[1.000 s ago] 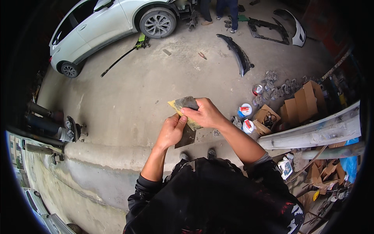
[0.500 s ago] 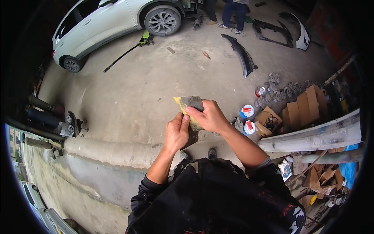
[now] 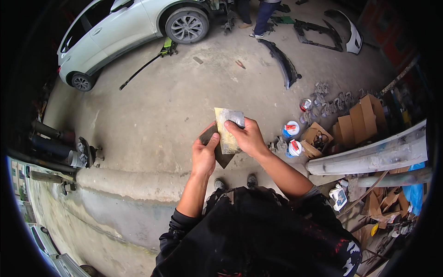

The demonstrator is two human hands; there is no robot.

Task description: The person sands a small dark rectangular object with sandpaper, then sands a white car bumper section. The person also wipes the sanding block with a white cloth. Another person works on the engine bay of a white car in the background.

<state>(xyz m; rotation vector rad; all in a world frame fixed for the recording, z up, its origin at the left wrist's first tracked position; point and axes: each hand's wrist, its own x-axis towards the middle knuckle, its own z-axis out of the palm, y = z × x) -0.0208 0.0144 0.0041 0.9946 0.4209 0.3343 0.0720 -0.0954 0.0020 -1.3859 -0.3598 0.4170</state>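
Note:
My right hand [image 3: 248, 136] grips a yellowish flat spreader smeared with grey paste [image 3: 227, 129], held upright in front of me. My left hand [image 3: 204, 154] holds a dark flat scraper [image 3: 217, 147], its blade pressed against the back of the yellow spreader. Both hands are close together at chest height over the concrete floor. My two shoes [image 3: 234, 182] show just below the hands.
A white car [image 3: 124, 27] stands at the upper left, with a long-handled jack [image 3: 152, 62] beside it. Black bumper parts [image 3: 282, 64] lie on the floor ahead. Paint cans [image 3: 291, 131], cardboard boxes [image 3: 357, 117] and a grey panel [image 3: 369, 154] crowd the right. Another person's legs [image 3: 258, 14] stand at the top.
The hands have closed in on each other; the dark scraper, which earlier hung lower, now lies against the yellow spreader. The view has tilted slightly.

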